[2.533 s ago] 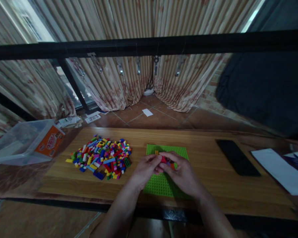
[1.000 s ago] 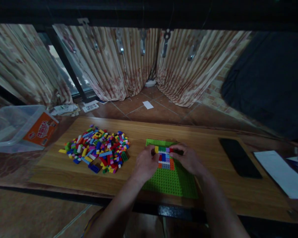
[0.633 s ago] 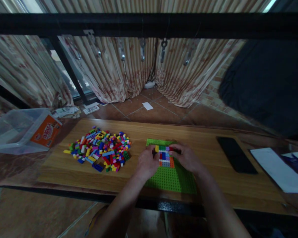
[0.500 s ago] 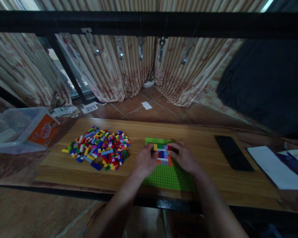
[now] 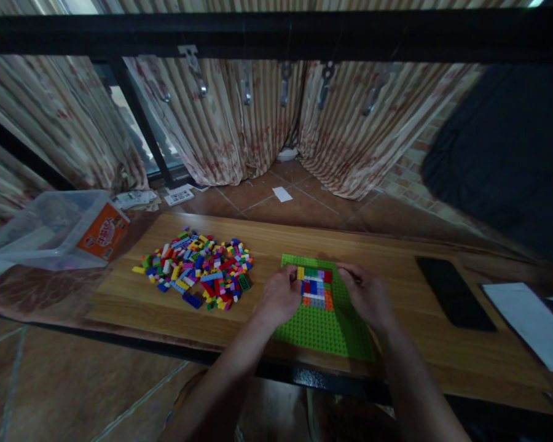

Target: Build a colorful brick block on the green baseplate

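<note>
Far half of the green board (image 5: 322,331), we're likely seating bricks (image 5: 316,288), left hand (image 5: 279,296) curled over its left side, grip unclear, right hand (image 5: 367,294) loosely parted over its right; next move wants even pressure.

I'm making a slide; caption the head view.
Left hand and right hand flank a multicoloured plastic-brick block on a green studded baseplate.

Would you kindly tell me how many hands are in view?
2: the left hand at the left edge of the brick panel, the right hand to its right.
</note>
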